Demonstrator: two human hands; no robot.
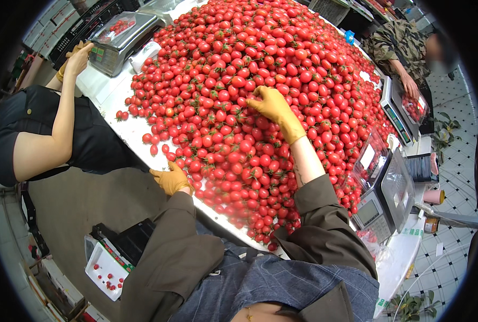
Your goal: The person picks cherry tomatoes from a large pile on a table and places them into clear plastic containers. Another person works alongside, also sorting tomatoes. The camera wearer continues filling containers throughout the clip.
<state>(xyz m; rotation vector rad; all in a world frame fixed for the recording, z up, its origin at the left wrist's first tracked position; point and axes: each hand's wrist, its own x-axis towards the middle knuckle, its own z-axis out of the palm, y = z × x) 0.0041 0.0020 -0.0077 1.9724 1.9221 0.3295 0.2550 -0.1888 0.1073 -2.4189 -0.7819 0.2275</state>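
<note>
A large heap of red cherry tomatoes, many with green calyxes, covers the white table before me. My right hand, in a yellow glove, reaches onto the middle of the heap with thumb and fingertips close together at some tomatoes; whether one is held cannot be seen. At the table's near left edge, my left hand, gloved alike, rests with its fingers on the edge beside a few loose tomatoes. Nothing shows in it, and its palm is hidden.
A co-worker's forearm is by a scale at the left. Another person's hand touches a clear box on a scale at the right. Nearer stands a scale with a keypad. A white tray with several tomatoes sits low at left.
</note>
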